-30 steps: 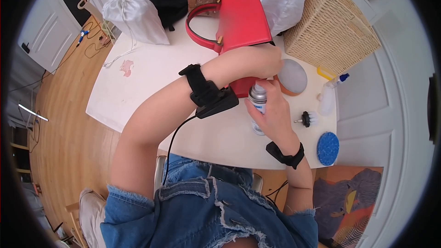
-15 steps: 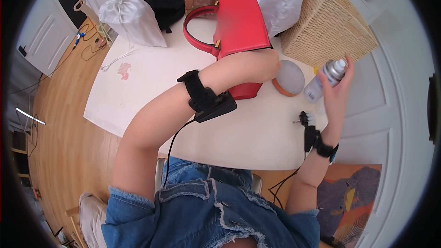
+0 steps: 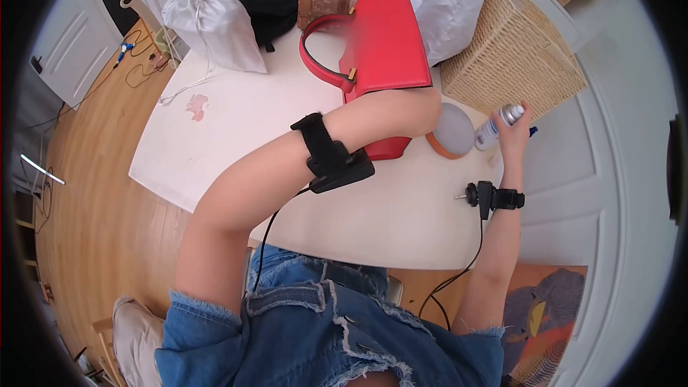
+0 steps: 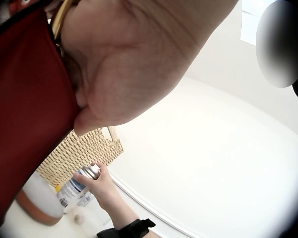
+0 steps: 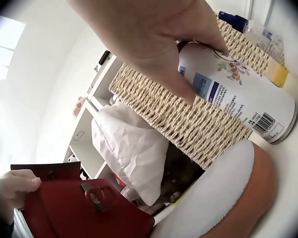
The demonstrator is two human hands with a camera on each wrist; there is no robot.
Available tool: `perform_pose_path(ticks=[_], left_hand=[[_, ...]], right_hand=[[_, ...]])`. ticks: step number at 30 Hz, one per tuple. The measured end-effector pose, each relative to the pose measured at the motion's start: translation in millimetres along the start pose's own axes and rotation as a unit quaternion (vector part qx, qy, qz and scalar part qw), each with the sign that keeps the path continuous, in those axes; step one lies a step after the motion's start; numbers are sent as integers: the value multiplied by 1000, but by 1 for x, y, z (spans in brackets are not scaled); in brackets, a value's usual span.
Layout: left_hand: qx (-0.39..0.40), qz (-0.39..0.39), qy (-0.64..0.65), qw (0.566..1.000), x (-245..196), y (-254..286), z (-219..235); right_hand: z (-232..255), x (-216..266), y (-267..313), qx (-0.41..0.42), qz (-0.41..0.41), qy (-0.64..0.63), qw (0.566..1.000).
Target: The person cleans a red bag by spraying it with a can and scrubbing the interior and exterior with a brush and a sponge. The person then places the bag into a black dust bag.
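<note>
Red handbag (image 3: 390, 39), one of it, stands on the table (image 3: 351, 218) between the middle and the far edge, its single visible handle toward the left edge. Two hands are at work, well apart: the left hand (image 4: 131, 62) grips the handbag by its upper rim, and the right hand (image 3: 514, 135) is clasped round the upper part of one spray can (image 3: 489, 132) near the right edge. Beside the can lies one round grey-topped pad (image 3: 451, 129).

Toward the far edge are two white cloth bags, one at the far left (image 3: 211, 32) and one behind the handbag (image 3: 451, 11), plus one black bag (image 3: 271, 16), one brown patterned bag (image 3: 333, 1) and, at the far right corner, one woven basket (image 3: 512, 46).

Most of the left hand's fingers are hidden in its wrist view. One blue-capped bottle (image 5: 265, 40) is cut off in the right wrist view. One dark brush piece (image 3: 471, 194) is partly covered by the right wrist's camera (image 3: 485, 200). Whether the can's base touches the table, I cannot tell.
</note>
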State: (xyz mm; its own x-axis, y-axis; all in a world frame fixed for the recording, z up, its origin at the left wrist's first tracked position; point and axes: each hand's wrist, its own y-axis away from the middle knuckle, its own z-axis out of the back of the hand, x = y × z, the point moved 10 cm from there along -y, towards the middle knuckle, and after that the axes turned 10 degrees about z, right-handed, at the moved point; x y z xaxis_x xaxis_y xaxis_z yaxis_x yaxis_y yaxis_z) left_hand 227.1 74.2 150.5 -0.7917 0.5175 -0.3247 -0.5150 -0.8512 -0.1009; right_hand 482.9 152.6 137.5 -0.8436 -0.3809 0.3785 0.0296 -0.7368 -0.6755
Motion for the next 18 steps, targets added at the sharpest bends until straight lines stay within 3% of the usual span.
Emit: perform_pose_path(ticks=[5, 7, 11, 13, 15, 18], left_hand=[[-2, 8, -10, 1000, 6, -6, -8], [-5, 20, -13, 1000, 8, -7, -8], [-9, 8, -26, 1000, 6, -7, -8], [-12, 10, -21, 1000, 4, -8, -7], [46, 23, -56, 997, -3, -4, -6], [49, 38, -7, 998, -6, 6, 9]], right_hand=[[3, -14, 6, 19, -39, -15, 999], [12, -14, 5, -21, -1, 37, 999], [57, 77, 12, -106, 52, 78, 990], [33, 114, 19, 36, 54, -102, 993], [3, 160, 36, 160, 90, -260, 948], [-12, 216, 51, 203, 156, -300, 919]])
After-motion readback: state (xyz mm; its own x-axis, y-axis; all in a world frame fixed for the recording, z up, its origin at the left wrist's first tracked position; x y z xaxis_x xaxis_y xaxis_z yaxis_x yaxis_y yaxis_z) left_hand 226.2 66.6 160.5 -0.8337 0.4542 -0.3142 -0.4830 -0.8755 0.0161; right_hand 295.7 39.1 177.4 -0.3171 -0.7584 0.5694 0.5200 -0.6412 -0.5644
